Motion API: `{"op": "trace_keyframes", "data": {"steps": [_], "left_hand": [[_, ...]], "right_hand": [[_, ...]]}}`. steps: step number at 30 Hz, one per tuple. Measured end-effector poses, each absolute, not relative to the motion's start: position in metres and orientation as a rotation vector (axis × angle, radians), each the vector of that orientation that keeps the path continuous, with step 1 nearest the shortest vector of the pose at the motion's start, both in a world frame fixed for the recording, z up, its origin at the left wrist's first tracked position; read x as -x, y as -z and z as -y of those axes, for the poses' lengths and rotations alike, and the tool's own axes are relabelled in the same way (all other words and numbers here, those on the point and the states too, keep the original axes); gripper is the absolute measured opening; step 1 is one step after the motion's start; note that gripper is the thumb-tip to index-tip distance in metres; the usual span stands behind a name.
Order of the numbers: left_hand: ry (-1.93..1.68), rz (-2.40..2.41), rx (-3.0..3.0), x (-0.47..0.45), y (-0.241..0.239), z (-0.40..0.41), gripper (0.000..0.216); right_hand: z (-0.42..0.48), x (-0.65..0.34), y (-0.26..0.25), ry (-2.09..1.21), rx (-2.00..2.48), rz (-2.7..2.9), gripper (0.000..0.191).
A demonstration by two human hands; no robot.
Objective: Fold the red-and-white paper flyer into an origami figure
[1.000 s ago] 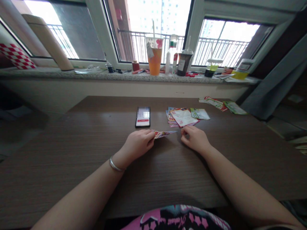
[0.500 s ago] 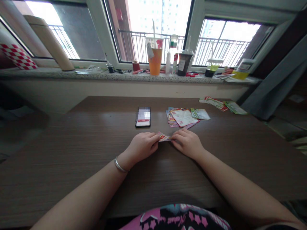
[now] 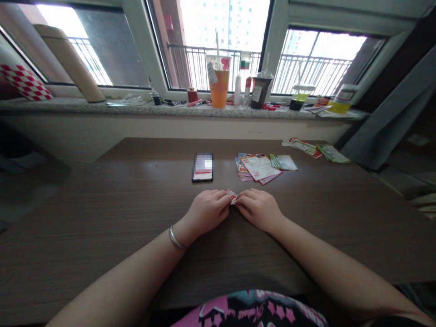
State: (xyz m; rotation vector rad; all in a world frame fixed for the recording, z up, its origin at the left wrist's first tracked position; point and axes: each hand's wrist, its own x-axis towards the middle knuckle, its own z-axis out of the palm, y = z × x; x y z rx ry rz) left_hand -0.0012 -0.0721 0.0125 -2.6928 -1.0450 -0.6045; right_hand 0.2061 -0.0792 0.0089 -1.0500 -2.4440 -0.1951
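Both my hands rest on the brown wooden table [image 3: 102,213], fingertips meeting over a small red and white paper slip [image 3: 232,196]. My left hand [image 3: 207,210], with a silver bangle on the wrist, pinches the slip from the left. From the right, my right hand [image 3: 258,209] pinches the same slip; most of the paper is hidden under the fingers. Just beyond the hands lies a black phone [image 3: 203,166] with a lit screen. A fanned pile of printed leaflets [image 3: 260,166] lies to the phone's right.
More leaflets [image 3: 315,149] lie at the far right of the table. The stone windowsill [image 3: 136,108] behind holds an orange drink cup [image 3: 219,80], a dark drink cup [image 3: 259,90], bottles, a green cup [image 3: 299,96] and small clutter. A grey curtain [image 3: 391,113] hangs at right.
My right hand has moved left to meet my left hand. The paper slip, held out flat by the left hand before, is now gathered small between both hands' fingertips.
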Motion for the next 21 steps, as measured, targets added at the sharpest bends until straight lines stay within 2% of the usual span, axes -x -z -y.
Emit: {"op": "trace_keyframes", "data": {"steps": [4, 21], "left_hand": [[0.580, 1.042, 2.713, 0.000, -0.017, 0.076, 0.009], [0.367, 1.185, 2.630, 0.024, -0.045, 0.074, 0.010]], "right_hand": [[0.083, -0.204, -0.011, 0.149, 1.042, 2.448, 0.015], [0.085, -0.216, -0.025, 0.110, 1.226, 2.414, 0.017]]}}
